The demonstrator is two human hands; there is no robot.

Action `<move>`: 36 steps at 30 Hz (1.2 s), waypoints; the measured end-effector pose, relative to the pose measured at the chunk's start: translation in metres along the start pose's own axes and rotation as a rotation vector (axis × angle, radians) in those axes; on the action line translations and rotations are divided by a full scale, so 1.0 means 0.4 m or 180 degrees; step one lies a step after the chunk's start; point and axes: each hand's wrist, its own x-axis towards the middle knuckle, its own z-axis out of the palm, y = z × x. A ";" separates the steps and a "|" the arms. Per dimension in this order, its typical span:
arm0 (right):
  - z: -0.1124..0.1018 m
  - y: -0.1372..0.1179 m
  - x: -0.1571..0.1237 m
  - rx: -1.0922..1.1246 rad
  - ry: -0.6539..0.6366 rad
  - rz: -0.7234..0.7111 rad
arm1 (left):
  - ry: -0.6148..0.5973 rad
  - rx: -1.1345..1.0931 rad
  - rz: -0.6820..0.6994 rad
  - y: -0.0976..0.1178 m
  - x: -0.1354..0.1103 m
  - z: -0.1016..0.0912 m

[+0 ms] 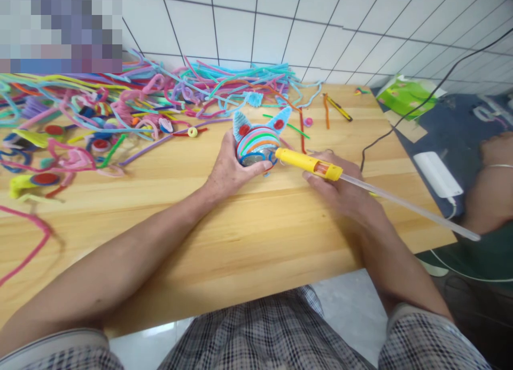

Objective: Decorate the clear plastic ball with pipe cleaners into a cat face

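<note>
Left hand (pixel 231 167) wraps around a striped pipe-cleaner animal head (pixel 259 139) with two pale-blue ears, gripping it near the centre of the frame. Thumb across the lower front and fingers behind, the hand probably steadies the rounded piece, ears upward, so that its lower right side faces the yellow hot-glue gun (pixel 308 164). That head sits within the left hand's curl, well apart from the right hand (pixel 347 193), which is clasped around the gun's body. Its nozzle points left, right at the head's edge; whether it touches is too blurred to tell. A translucent glue stick (pixel 412 205) juts from the gun's rear toward the right of the frame, presumably left long to feed through.

Farther out, a utility knife (pixel 339 108) and an orange pipe cleaner (pixel 327 113) lie on the wooden table (pixel 240 247) at upper right, seemingly within easy reach. Loose pipe cleaners (pixel 244 76) are heaped across the upper left and top centre, likely pushed back for working room. Another person's arm (pixel 491 185) shows at the right edge.
</note>
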 end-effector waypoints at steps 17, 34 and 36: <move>0.001 0.010 -0.005 -0.0047 0.0025 0.0047 | -0.0001 -0.0009 -0.0040 -0.005 0.002 0.001; -0.017 0.002 -0.003 -0.0023 -0.0092 0.0162 | 0.0044 -0.0053 -0.0019 -0.005 0.004 0.001; -0.015 -0.003 -0.003 0.0001 -0.0085 0.0167 | 0.0031 -0.0064 -0.0021 -0.001 0.005 0.000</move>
